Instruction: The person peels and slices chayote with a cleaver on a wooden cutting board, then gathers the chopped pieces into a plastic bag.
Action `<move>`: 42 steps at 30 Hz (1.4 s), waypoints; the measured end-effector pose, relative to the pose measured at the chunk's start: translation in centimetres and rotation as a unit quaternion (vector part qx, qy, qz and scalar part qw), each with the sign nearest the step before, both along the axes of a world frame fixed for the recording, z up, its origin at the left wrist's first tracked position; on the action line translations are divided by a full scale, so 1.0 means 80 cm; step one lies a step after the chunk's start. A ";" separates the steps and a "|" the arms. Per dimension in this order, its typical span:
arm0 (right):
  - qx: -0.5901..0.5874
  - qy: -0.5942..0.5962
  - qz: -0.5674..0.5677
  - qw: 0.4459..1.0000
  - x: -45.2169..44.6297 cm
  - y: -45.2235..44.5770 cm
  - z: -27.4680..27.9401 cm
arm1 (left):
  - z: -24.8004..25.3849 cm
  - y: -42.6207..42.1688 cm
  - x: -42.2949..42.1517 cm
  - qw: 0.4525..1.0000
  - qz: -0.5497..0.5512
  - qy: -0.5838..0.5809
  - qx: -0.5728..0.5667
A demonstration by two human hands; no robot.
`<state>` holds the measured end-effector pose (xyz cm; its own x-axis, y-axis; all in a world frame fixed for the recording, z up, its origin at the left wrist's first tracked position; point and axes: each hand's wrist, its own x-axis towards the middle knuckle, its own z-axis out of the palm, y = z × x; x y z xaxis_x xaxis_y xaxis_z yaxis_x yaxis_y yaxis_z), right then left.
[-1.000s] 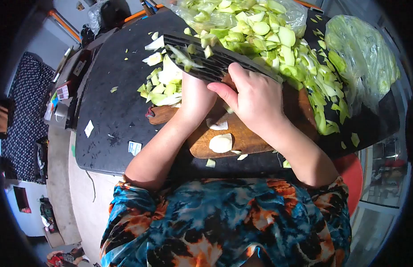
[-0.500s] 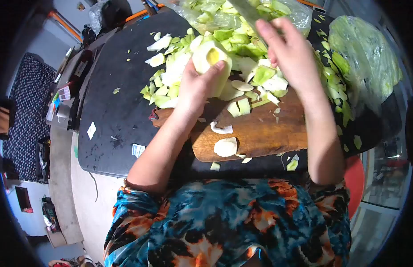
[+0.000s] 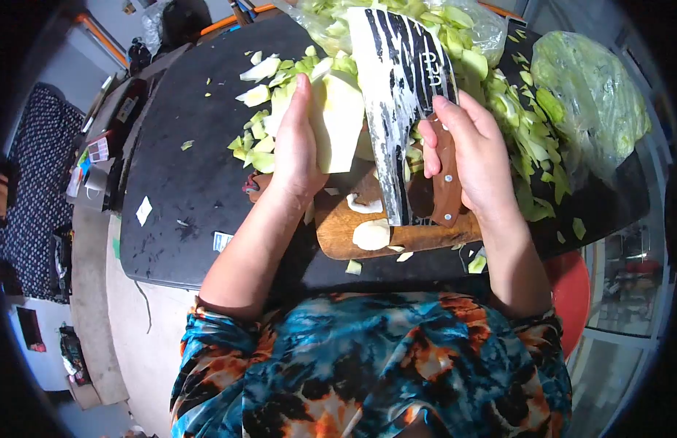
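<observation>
My left hand point(image 3: 297, 146) is closed round the side of a large peeled, pale green-white vegetable point(image 3: 340, 120), whose flat pale face is toward the right. My right hand point(image 3: 479, 150) grips the brown riveted wooden handle of a cleaver point(image 3: 400, 80). Its broad blade, black with white streaks, stands beside the vegetable's right side; whether they touch I cannot tell. Below both hands lies a wooden cutting board point(image 3: 338, 242) with a pale round slice point(image 3: 371, 234) and a curled white peeling point(image 3: 362, 204). Behind the hands, cut pieces point(image 3: 262, 142) are heaped, partly hidden.
The board rests on a black table point(image 3: 185, 131) near its front edge. Clear plastic bags stand at the back: one with green pieces point(image 3: 455, 18), another with a green bundle point(image 3: 590, 95) at right. Scattered peelings point(image 3: 532, 131) lie between. A red round seat point(image 3: 572, 299) shows below right.
The cleaver has come down and turned, so its broad blade now faces me beside the vegetable. My left hand has rotated the vegetable, and its yellowish hollow no longer shows.
</observation>
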<state>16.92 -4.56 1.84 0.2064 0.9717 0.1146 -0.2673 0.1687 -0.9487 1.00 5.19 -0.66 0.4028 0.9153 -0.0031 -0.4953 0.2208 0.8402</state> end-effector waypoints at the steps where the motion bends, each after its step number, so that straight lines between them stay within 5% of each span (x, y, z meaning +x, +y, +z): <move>1: -0.004 0.003 0.000 1.000 0.000 -0.001 0.000 | -0.001 -0.001 -0.001 1.000 -0.004 0.003 0.013; 21: -0.002 -0.015 -0.007 1.000 -0.003 -0.015 0.009 | 0.006 -0.005 -0.006 0.998 -0.005 -0.018 0.064; 27: -0.028 -0.113 -0.011 0.993 -0.003 -0.021 0.016 | 0.006 -0.012 -0.006 0.991 0.025 0.062 0.120; 42: -0.078 -0.113 0.024 0.990 0.019 -0.033 0.031 | 0.011 -0.018 -0.011 0.974 -0.075 0.148 0.152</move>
<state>18.40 -7.22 4.29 0.1455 0.9894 -0.0003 -0.0486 0.0069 -0.9988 0.12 3.73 0.19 0.5542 0.8232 0.1229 -0.2024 -0.0099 0.9792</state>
